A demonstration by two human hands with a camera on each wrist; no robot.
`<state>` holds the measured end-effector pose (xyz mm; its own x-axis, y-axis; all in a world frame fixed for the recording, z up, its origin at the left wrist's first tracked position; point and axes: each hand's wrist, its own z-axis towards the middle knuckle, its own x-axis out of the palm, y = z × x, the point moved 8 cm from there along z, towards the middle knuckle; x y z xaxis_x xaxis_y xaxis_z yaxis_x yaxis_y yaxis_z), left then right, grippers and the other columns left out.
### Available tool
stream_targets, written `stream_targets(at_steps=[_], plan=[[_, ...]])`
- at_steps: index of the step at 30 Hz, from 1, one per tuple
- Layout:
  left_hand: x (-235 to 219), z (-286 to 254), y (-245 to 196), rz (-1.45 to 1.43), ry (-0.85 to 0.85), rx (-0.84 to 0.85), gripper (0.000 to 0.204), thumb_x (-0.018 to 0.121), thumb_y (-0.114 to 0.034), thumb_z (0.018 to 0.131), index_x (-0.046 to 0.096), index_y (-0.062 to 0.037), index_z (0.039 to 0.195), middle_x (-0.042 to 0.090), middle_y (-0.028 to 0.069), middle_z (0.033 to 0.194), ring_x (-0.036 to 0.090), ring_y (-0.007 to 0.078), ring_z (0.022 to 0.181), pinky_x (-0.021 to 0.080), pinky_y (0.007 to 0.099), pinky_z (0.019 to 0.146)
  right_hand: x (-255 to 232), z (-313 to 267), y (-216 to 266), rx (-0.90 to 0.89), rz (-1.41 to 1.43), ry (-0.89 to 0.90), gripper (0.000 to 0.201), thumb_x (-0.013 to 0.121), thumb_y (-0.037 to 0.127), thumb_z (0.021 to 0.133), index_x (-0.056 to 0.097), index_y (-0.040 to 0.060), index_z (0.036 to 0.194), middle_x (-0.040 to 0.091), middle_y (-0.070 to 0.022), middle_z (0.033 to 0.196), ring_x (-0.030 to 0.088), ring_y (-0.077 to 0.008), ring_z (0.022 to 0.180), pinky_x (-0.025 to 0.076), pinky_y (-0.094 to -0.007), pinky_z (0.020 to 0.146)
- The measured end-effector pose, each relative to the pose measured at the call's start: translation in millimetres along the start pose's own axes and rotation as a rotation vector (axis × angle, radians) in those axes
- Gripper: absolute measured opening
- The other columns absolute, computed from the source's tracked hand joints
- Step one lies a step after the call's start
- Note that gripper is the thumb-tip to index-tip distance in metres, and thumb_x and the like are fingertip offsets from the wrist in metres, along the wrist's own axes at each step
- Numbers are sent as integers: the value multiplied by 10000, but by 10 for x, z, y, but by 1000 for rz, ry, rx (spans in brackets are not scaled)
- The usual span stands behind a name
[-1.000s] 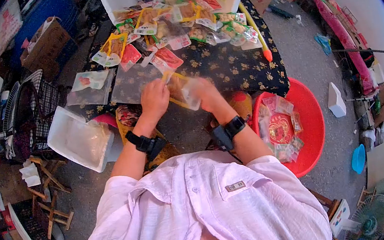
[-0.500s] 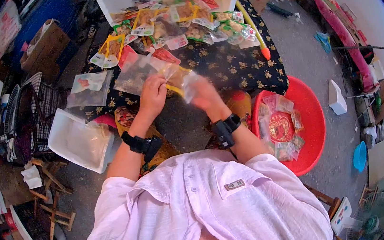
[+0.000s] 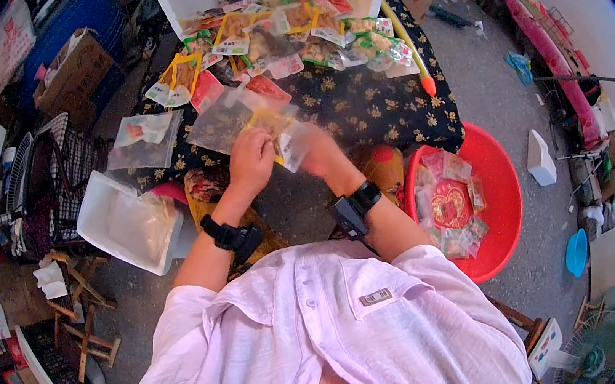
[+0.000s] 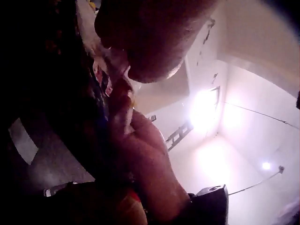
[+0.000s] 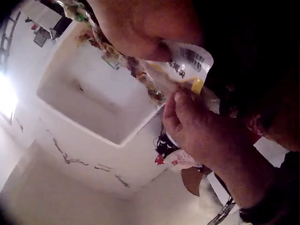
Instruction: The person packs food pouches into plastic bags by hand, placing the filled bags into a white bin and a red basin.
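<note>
A yellow-edged food packet [image 3: 274, 122] lies between the two hands over the near edge of the cloth-covered table, at the mouth of a clear plastic bag [image 3: 216, 124]. The left hand [image 3: 252, 160] pinches the bag and packet at their left side. At the other side the right hand [image 3: 325, 156], blurred, grips the packet's lower end. In the right wrist view the packet's white barcoded end [image 5: 190, 61] shows beneath the right hand [image 5: 140, 28], with the left hand [image 5: 206, 131] pinching opposite. The left wrist view is dark.
Many packets [image 3: 256, 45] spill from a white foam box [image 3: 173, 9] at the table's back. Another clear bag [image 3: 142, 142] lies left. A red basin [image 3: 504, 202] with packets stands right, an empty-looking white foam tray [image 3: 127, 223] left. A yellow stick [image 3: 413, 52] lies along the right edge.
The clear bag was flat on the table, then was raised beside the packet. The packet has shifted slightly left and tilted, its lower end still at the right hand.
</note>
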<state>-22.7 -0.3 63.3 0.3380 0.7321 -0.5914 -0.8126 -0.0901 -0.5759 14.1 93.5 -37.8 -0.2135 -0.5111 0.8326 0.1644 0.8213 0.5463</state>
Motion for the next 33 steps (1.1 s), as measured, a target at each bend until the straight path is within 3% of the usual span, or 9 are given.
stream_targets(at_steps=[3, 8, 12, 15, 20, 23, 25, 30, 33], plan=[[56, -40, -62, -19, 54, 45, 63, 490, -67, 675, 489, -9, 701, 531, 139, 835, 490, 323, 815, 384, 381, 733, -237, 5, 3, -51, -76, -162, 254, 403, -19, 710, 470, 21, 952, 543, -96, 864, 553, -224, 753, 470, -356, 639], [130, -75, -29, 65, 99, 96, 87, 501, -54, 671, 481, -4, 738, 521, 133, 858, 468, 311, 907, 361, 369, 786, 181, -93, 261, -505, -1071, 185, 176, 434, 18, 731, 480, 28, 901, 546, -80, 784, 553, -191, 650, 464, -313, 523], [124, -62, 12, 41, 105, 68, 84, 485, -75, 670, 478, -12, 725, 512, 135, 851, 452, 324, 914, 350, 388, 787, 195, -130, 262, 235, -1271, -5, 124, 456, 37, 730, 506, 9, 840, 531, -60, 628, 516, -148, 489, 397, -265, 385], [153, -103, 26, 47, 91, 74, 81, 479, -81, 686, 473, -11, 728, 503, 137, 860, 445, 331, 920, 344, 394, 793, -3, -80, 296, 184, -1419, -81, 98, 452, 38, 730, 517, 1, 793, 503, -47, 548, 470, -130, 413, 348, -249, 349], [182, -38, -15, 62, 106, 114, 73, 477, -70, 705, 468, -10, 745, 494, 143, 894, 436, 336, 945, 336, 393, 814, 405, -35, 554, -615, -1472, 147, 89, 437, 10, 719, 506, -7, 773, 494, -53, 553, 445, -134, 396, 333, -248, 340], [270, 24, 45, 51, 152, 102, 73, 487, -53, 709, 463, -8, 761, 493, 149, 930, 434, 331, 975, 333, 378, 836, 243, 125, 537, -549, -1211, -75, 96, 425, -2, 720, 491, -7, 790, 489, -56, 571, 442, -136, 404, 323, -249, 337], [281, 34, 30, 64, 127, 104, 70, 486, -51, 710, 467, -9, 763, 494, 153, 940, 430, 332, 985, 333, 378, 837, 4, 149, 469, -233, -812, -412, 94, 418, -4, 726, 483, -5, 794, 489, -56, 580, 450, -138, 415, 323, -245, 341], [316, 16, 155, 72, 99, 85, 80, 485, -54, 696, 490, -17, 767, 497, 147, 915, 430, 329, 970, 334, 392, 828, 399, 75, 520, -514, -1392, 101, 52, 436, 3, 736, 470, -1, 776, 488, -55, 595, 475, -136, 454, 365, -236, 371], [311, 28, 125, 119, 21, 111, 84, 488, -54, 686, 499, -23, 763, 499, 138, 901, 435, 324, 953, 335, 403, 824, 180, 186, 519, -191, -918, -106, 50, 451, 15, 739, 477, 1, 779, 496, -54, 620, 492, -137, 486, 403, -238, 400]])
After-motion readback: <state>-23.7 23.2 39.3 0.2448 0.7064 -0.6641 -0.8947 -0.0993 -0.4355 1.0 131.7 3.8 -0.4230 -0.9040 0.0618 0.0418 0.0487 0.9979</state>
